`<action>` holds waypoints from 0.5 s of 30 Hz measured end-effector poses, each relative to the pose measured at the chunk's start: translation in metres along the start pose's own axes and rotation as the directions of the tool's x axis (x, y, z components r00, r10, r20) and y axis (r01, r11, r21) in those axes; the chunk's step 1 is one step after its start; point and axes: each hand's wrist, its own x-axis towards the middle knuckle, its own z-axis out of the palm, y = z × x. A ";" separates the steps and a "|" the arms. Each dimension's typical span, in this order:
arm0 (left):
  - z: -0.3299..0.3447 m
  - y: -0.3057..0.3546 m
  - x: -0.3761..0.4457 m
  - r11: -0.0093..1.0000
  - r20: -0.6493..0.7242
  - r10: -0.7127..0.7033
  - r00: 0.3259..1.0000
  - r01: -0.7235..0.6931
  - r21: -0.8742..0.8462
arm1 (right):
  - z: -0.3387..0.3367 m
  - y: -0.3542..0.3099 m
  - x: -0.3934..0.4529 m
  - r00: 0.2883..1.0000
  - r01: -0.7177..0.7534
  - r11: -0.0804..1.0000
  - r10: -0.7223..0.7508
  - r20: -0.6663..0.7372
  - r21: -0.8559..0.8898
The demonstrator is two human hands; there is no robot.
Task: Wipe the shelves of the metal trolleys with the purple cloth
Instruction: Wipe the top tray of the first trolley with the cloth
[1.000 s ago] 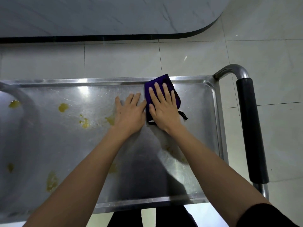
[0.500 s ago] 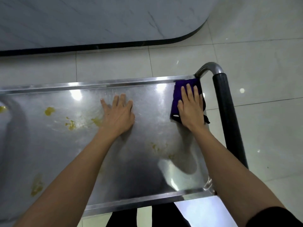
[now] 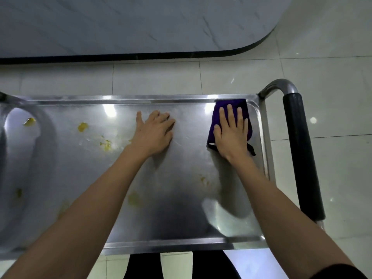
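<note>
The metal trolley's top shelf (image 3: 181, 198) fills the middle of the head view, shiny steel with a raised rim. The folded purple cloth (image 3: 214, 115) lies in the shelf's far right corner. My right hand (image 3: 231, 131) presses flat on the cloth, fingers spread and pointing away from me. Resting flat on bare steel near the middle of the shelf is my left hand (image 3: 155, 133), fingers apart, holding nothing. Yellow food stains (image 3: 82, 126) dot the left half, and fainter ones (image 3: 134, 198) lie nearer me.
The trolley's handle (image 3: 302, 154), a black grip on a steel tube, runs along the right side. A grey marble-patterned counter with a dark edge (image 3: 141, 55) stands beyond the trolley. Pale floor tiles (image 3: 332, 77) surround it. My dark trouser legs show below the shelf's near rim.
My right hand has slid the purple cloth from mid-shelf, beside my left hand, rightward into the far right corner. My left hand has stayed flat on the steel.
</note>
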 end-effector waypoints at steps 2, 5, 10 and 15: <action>-0.001 -0.020 -0.012 0.999 -0.057 -0.045 0.997 0.043 -0.031 | 0.003 -0.022 -0.004 1.000 -0.001 1.000 0.001 0.001 -0.005; 0.000 -0.055 -0.029 0.993 -0.105 -0.117 0.988 0.112 -0.047 | 0.008 -0.063 -0.007 1.000 -0.003 1.000 0.003 0.002 -0.004; -0.002 -0.101 -0.043 0.992 -0.061 -0.123 0.990 0.121 -0.038 | 0.027 -0.143 -0.007 0.999 0.032 0.999 -0.033 -0.017 -0.029; 0.001 -0.123 -0.041 0.994 -0.041 -0.085 0.996 0.081 -0.074 | 0.048 -0.202 -0.004 0.997 0.079 0.996 -0.080 -0.014 -0.050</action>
